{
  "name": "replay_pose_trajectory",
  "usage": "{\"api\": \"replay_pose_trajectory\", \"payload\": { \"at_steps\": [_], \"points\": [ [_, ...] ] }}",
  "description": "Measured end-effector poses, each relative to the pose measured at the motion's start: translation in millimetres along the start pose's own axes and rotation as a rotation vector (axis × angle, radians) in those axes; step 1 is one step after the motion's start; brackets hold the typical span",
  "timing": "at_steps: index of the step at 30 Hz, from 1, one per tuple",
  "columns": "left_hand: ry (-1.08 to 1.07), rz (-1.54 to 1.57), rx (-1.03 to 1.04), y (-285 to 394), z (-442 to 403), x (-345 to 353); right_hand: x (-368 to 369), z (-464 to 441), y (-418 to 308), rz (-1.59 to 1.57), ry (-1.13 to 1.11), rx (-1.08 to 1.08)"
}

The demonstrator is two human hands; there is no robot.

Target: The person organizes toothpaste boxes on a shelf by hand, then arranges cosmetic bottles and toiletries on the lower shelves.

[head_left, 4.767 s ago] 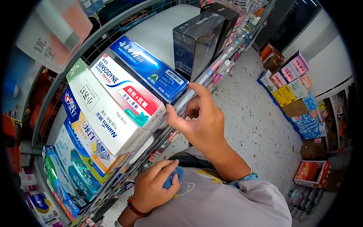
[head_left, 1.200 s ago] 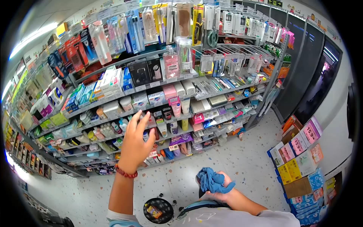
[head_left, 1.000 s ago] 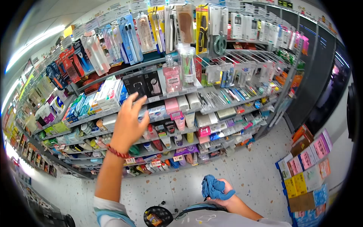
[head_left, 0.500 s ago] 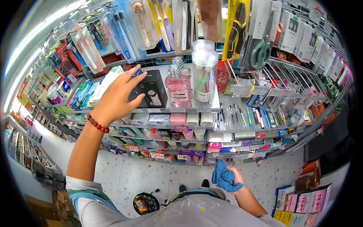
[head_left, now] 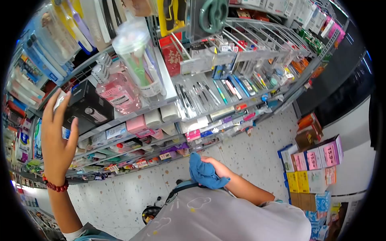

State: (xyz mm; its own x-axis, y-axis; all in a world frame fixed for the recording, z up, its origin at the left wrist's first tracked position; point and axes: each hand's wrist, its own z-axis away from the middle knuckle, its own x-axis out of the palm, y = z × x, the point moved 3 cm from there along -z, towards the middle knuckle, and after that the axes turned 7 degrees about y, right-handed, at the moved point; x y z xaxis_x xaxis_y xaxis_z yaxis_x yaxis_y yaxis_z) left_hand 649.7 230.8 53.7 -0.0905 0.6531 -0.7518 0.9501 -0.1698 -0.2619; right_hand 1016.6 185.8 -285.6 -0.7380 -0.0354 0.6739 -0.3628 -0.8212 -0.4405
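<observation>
My left hand (head_left: 58, 140), a red bead bracelet on its wrist, is raised at the shelf with fingers apart and nothing visibly held. Its fingertips overlap the left side of a black box (head_left: 88, 106) in view; I cannot tell whether they touch it. Right of that box stand pink Listerine mouthwash bottles (head_left: 120, 94), then a clear lidded canister (head_left: 150, 89) with green and purple sticks inside. Low in front of my body, my right hand (head_left: 219, 168) grips a crumpled blue cloth (head_left: 202, 170).
Packaged toothbrushes (head_left: 42, 60) and green-handled scissors (head_left: 213, 16) hang above the shelf. Pens (head_left: 219, 92) lie in a tray further right. Priced boxes (head_left: 313, 158) are stacked on the right. A dark round container (head_left: 150, 213) sits on the speckled floor (head_left: 257, 140).
The view has swung right and tilted, so the shelf goods shift left and more stacked boxes show. My left hand appears further left, fingers still spread. My right hand keeps the blue cloth.
</observation>
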Motion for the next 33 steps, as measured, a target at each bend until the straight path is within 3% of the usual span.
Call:
{"api": "replay_pose_trajectory", "payload": {
  "at_steps": [4, 6, 10, 13, 15, 16, 17, 20, 21, 22, 23, 24, 27, 28, 29, 30, 31, 33],
  "points": [
    [0.0, 0.053, 0.008, -5, 6, 2, 2, 9, 10, -0.058, 0.065, 0.038],
    [0.105, -0.076, 0.14, 0, 10, -3, 4, 14, 10, -0.055, 0.102, 0.001],
    [0.35, -0.102, 0.183, 8, 29, -15, 10, 22, 10, -0.133, 0.164, -0.071],
    [0.482, 0.261, 0.172, 19, 61, 9, 15, 23, -1, -0.084, -0.01, -0.181],
    [0.509, 0.51, 0.237, 36, 94, 44, 18, 22, -1, -0.194, -0.002, -0.164],
    [0.43, 0.433, 0.211, 49, 114, 61, 18, 23, -3, -0.22, -0.033, -0.183],
    [0.36, 0.561, 0.161, 68, 129, 81, 20, 23, -7, -0.244, -0.068, -0.207],
    [-0.225, 0.904, -0.157, 112, 180, 122, 32, 26, -22, -0.161, -0.045, -0.232],
    [-0.474, 0.913, -0.331, 127, 201, 129, 34, 26, -25, -0.084, -0.06, -0.267],
    [-0.569, 0.867, -0.345, 135, 238, 141, 29, 24, -25, -0.108, -0.062, -0.249],
    [-0.837, 0.749, -0.465, 141, 285, 148, 28, 19, -26, -0.102, -0.054, -0.231],
    [-1.365, 0.462, -0.543, 147, 300, 145, 30, 10, -28, -0.102, -0.039, -0.2],
    [-1.416, 0.538, -0.788, 151, 332, 136, 47, -30, -37, -0.026, -0.047, -0.13],
    [-1.065, 0.644, -0.74, 154, 340, 130, 41, -49, -34, 0.302, 0.117, -0.209],
    [-1.057, 0.648, -0.766, 156, 339, 127, 38, -67, -35, 0.631, 0.275, -0.291],
    [-0.875, 0.733, -0.721, 157, 328, 121, 45, -85, -36, 0.838, 0.304, -0.27],
    [-0.692, 0.805, -0.672, 156, 315, 113, 59, -96, -31, 0.854, 0.291, -0.262],
    [-0.753, 0.813, -0.763, 154, 295, 103, 87, -115, -10, 0.949, 0.123, -0.147]
  ]
}}
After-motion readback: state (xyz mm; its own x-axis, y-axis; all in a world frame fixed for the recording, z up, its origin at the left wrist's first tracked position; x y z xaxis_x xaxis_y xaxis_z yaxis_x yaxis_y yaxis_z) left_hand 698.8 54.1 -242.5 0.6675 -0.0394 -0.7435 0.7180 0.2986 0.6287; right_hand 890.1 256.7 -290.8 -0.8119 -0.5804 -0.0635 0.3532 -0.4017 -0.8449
